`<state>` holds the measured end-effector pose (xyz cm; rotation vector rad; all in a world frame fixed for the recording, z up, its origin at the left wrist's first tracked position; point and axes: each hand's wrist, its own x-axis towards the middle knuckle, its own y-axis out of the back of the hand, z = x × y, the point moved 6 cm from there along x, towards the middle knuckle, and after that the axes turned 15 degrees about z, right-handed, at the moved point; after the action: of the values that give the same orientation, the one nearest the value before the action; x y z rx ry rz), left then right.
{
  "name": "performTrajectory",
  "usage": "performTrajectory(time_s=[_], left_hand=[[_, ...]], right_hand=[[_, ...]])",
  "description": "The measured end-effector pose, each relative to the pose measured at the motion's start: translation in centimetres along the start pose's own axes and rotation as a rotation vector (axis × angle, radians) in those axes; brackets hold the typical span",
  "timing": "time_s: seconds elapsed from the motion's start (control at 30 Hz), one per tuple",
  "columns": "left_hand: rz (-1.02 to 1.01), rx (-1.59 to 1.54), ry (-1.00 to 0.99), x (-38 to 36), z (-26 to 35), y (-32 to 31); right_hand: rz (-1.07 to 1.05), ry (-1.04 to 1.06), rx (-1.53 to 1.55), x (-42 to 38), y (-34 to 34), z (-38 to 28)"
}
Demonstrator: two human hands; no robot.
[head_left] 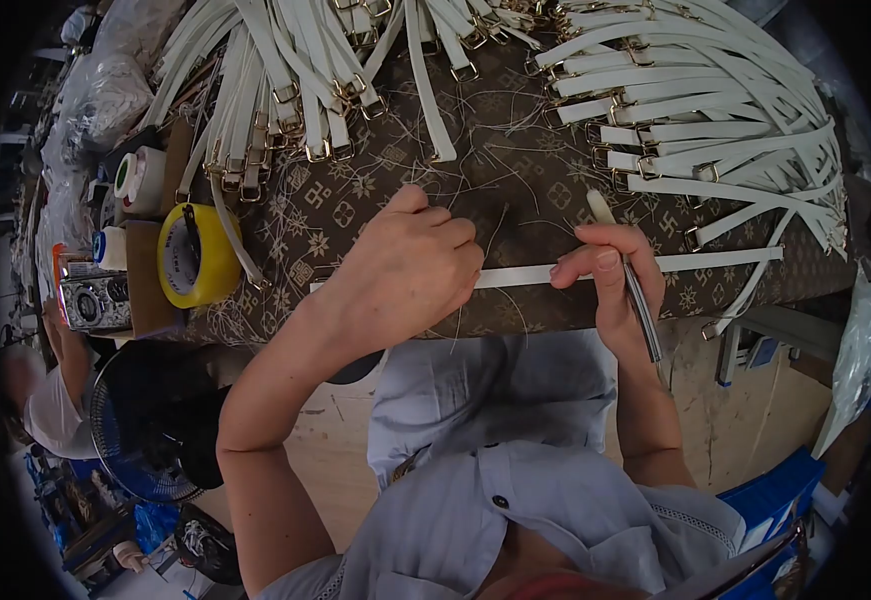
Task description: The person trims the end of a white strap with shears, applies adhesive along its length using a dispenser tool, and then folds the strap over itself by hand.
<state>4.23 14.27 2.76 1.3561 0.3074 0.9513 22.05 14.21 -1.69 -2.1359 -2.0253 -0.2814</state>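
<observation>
Head: one tool (pixel 642 312) (right hand (pixel 612 285))

Strap (pixel 520 275): white, narrow, lying crosswise on the tabletop (pixel 545 195) near its edge. Tool (pixel 643 312): slim, pale-ended, grey-shafted, held tilted.

The straps (pixel 520 275) are white, their buckles (pixel 465 74) are golden; the surface (pixel 535 170) is brown with pale flower pattern.

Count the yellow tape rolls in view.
1: the yellow tape roll, beside a piece of brown cardboard, left of the person's left hand. Others could be hidden.
</observation>
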Motion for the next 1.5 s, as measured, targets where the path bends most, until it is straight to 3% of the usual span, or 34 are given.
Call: performTrajectory(time_s=[0.37,0.67,0.87,0.93,1.17,1.23,1.37,1.43,1.5], left_hand=[[0.018,-0.068,-0.003,-0.4,0.2,0.7],[-0.064,0.291,-0.253,0.2,3.1,-0.2],[0.049,0.168,-0.083,-1.5,1.4,-0.3],[0.188,0.122,0.013,-2.1,0.8,0.2],[0.395,0.017,0.176,-4.1,0.5,-0.1],[0.460,-0.105,0.346,-4.8,-0.1,-0.1],[0.392,-0.176,0.463,-5.4,-0.4,0.3],[0.346,-0.370,0.586,-5.6,-1.0,0.6],[0.300,-0.334,0.558,-5.2,-1.0,1.1]], right_hand=[[-0.003,0.029,0.007,0.0,0.0,-0.1],[-0.002,0.000,0.022,0.0,0.0,-0.2],[0.000,0.020,0.027,0.0,0.2,-0.3],[0.006,0.020,0.020,0.0,0.2,-0.3],[-0.001,0.005,0.013,0.2,0.0,-0.4],[-0.004,0.002,0.022,0.2,-0.1,-0.4],[-0.008,0.003,0.015,0.2,-0.1,-0.2],[-0.010,0.000,0.008,0.2,-0.1,-0.3],[-0.012,-0.004,0.002,0.2,-0.2,-0.4]])
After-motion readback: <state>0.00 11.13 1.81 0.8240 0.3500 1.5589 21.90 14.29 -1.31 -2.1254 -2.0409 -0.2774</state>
